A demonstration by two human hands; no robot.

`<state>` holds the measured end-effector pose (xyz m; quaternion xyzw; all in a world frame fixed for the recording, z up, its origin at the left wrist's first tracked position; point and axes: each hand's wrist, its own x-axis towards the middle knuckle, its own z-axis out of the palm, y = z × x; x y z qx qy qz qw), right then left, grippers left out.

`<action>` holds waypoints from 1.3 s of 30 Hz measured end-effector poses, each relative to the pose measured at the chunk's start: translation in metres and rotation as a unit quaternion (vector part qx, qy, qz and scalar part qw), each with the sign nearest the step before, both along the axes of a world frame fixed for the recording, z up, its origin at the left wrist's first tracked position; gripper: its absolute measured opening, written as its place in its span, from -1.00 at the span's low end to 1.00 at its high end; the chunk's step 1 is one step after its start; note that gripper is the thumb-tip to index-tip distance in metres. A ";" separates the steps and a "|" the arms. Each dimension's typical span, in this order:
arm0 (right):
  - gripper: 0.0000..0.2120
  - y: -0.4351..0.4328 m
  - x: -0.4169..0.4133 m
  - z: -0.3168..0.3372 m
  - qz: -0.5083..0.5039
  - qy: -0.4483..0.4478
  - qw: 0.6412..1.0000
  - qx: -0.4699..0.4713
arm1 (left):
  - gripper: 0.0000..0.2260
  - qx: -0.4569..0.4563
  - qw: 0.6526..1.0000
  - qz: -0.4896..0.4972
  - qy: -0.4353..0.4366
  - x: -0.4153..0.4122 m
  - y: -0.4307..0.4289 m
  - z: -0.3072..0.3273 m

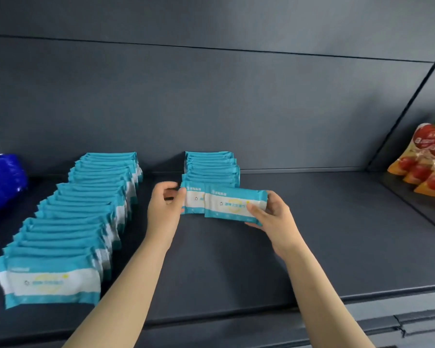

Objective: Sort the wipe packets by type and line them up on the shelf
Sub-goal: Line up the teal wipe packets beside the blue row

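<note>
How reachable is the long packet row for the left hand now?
Likely yes: the left hand sits beside the long row, only bare shelf between; it must first release the packet it pinches.

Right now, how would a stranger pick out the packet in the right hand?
On the dark grey shelf, find the shorter middle row of teal wipe packets. The held packet is frontmost, offset rightwards; only it sits in the right hand.

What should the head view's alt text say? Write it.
A right hand holds a teal-and-white plastic wipe packet before a short packet row on a dark grey shelf; the left hand touches that row's front packet. A longer row stands left.
</note>
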<state>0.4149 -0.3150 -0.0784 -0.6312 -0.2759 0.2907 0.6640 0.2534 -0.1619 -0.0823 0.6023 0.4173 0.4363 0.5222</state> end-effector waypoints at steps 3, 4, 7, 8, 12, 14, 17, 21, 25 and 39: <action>-0.86 0.018 -0.004 -0.003 -0.012 -0.055 0.998 -0.017 | -0.85 -0.043 0.998 -0.007 -0.036 -0.007 -0.002 0.005; -0.87 0.024 -0.005 -0.004 -0.021 -0.083 0.996 -0.029 | -0.86 -0.054 0.998 -0.021 -0.035 -0.009 -0.002 0.005; -0.86 0.037 -0.014 -0.009 -0.065 -0.175 0.980 -0.068 | -0.88 -0.029 0.997 -0.063 0.021 -0.013 0.000 0.002; -0.83 0.039 -0.018 -0.010 -0.083 -0.213 0.970 -0.084 | -0.87 -0.010 0.997 -0.070 0.043 -0.013 0.000 0.001; -0.71 0.038 -0.028 -0.011 -0.101 -0.280 0.950 -0.093 | -0.63 0.048 0.988 -0.098 0.107 -0.015 0.002 0.001; -0.66 0.036 -0.028 -0.010 -0.097 -0.261 0.957 -0.083 | -0.53 0.083 0.980 -0.108 0.146 -0.016 0.003 0.001; -0.57 0.034 -0.028 -0.007 -0.096 -0.210 0.971 -0.069 | -0.46 0.107 0.974 -0.105 0.173 -0.015 0.003 -0.001; -0.57 0.036 -0.028 -0.007 -0.101 -0.218 0.968 -0.077 | -0.47 0.112 0.973 -0.107 0.172 -0.014 0.004 -0.002; -0.58 0.038 -0.027 -0.009 -0.095 -0.230 0.965 -0.083 | -0.49 0.124 0.970 -0.104 0.181 -0.014 0.002 -0.001; -0.72 -0.012 -0.047 0.029 -0.139 -0.054 0.988 -0.044 | -0.56 0.122 0.983 -0.095 0.096 -0.029 -0.025 0.033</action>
